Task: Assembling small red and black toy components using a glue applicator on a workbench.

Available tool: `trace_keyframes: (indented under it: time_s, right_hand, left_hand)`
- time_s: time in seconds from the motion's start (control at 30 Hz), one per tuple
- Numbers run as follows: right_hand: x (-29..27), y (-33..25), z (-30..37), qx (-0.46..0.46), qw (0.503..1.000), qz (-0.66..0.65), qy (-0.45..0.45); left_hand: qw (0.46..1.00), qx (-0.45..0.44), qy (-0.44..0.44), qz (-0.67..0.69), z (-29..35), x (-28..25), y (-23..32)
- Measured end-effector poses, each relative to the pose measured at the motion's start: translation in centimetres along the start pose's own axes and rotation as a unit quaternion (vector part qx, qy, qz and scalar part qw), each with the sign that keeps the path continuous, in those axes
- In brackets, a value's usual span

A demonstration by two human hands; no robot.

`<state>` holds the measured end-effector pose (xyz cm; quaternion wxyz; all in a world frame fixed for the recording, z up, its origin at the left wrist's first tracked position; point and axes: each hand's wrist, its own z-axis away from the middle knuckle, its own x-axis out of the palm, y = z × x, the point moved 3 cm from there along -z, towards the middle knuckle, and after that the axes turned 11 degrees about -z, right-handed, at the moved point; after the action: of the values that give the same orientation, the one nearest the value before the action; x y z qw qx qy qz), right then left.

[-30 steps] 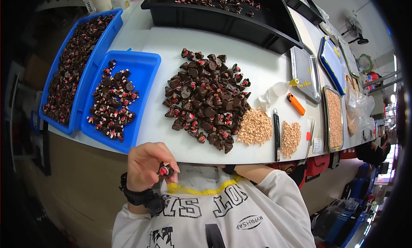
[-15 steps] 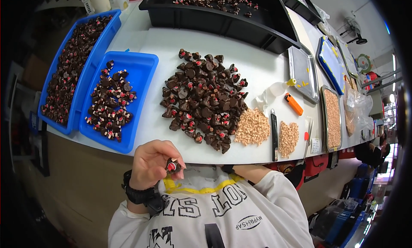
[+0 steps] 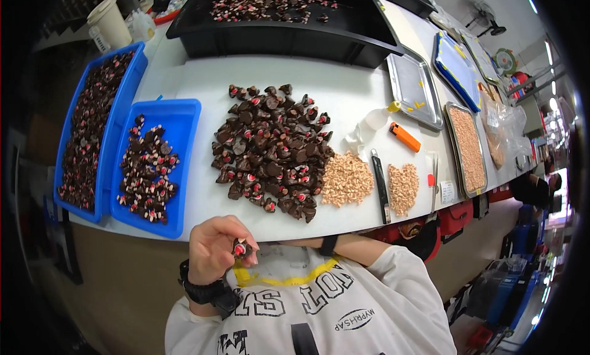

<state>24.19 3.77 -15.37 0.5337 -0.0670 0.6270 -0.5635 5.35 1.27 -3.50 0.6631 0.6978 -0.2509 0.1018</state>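
My left hand [image 3: 212,247] is closed in front of the table's near edge, its fingers and thumb pinching a small dark brown figure piece [image 3: 241,249] with a red and white part facing up. My right forearm [image 3: 356,247], with a black wristband, lies across my front at the table edge. Only a sliver of my right hand [image 3: 302,241] shows; its fingers are hidden. Beyond the hands, a heap of similar dark brown pieces [image 3: 270,149] lies on the white table. Next to it sits a pile of small beige parts [image 3: 347,180], with a smaller beige pile [image 3: 404,189] further right.
Two blue trays [image 3: 192,164] [image 3: 101,189] of brown pieces stand at the left. A large black bin [image 3: 283,45] is at the back. To the right are a black-handled tool [image 3: 380,189], an orange lighter-shaped object [image 3: 405,137], a clear squeeze bottle [image 3: 372,123], tweezers [image 3: 435,183] and metal trays [image 3: 410,78].
The view has shifted, so the table's contents sit further left. My left hand still pinches the figure piece, turned slightly. More of the right wristband shows.
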Motion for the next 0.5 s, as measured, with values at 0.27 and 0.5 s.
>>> trace_keyframes:
  time_s: [0.27,0.5]
  right_hand:
    - [-4.5,3.1,10.0,-0.013,0.979,0.080,0.185]
    - [-10.4,-7.4,15.4,-0.096,0.939,-0.175,0.279]
  left_hand:
    - [0.992,-0.097,-0.081,0.024,-0.3,0.9,0.2]
    - [0.956,-0.170,-0.212,-0.115,-1.5,3.3,0.1]
